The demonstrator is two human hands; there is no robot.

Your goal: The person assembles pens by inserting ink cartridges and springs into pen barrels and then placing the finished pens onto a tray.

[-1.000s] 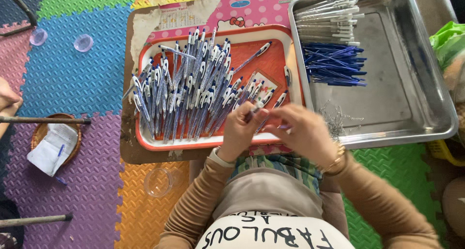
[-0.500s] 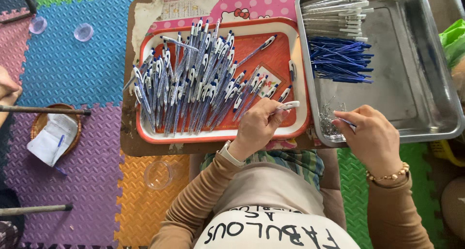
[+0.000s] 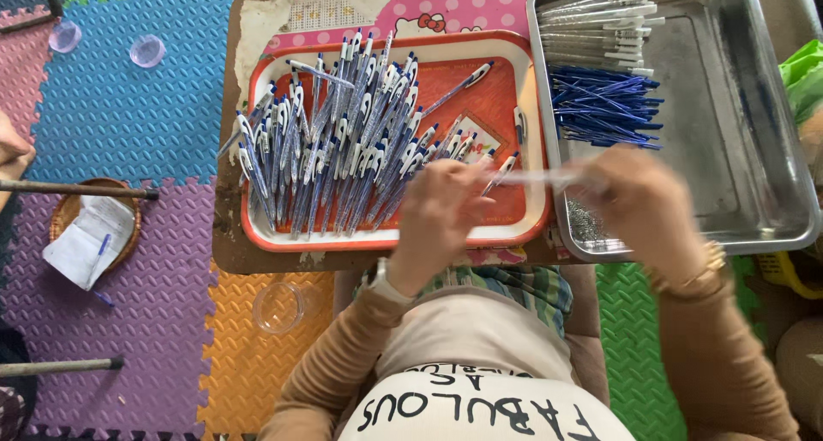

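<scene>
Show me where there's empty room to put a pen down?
The metal tray is bare on its right half, beside the blue refills. The red tray has a bare strip at its right end. Its left side is crowded with a heap of pens.

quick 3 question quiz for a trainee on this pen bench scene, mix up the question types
1. True or false: the blue refills lie in the metal tray.
2. Which holds the pile of finished pens? A) wicker basket B) red tray C) clear cup
3. Fill in: the left hand and right hand hold a clear pen barrel ____ them.

Key
1. True; they sit just below the row of clear barrels.
2. B
3. between; it is blurred, so the exact grip is hard to tell.
</scene>
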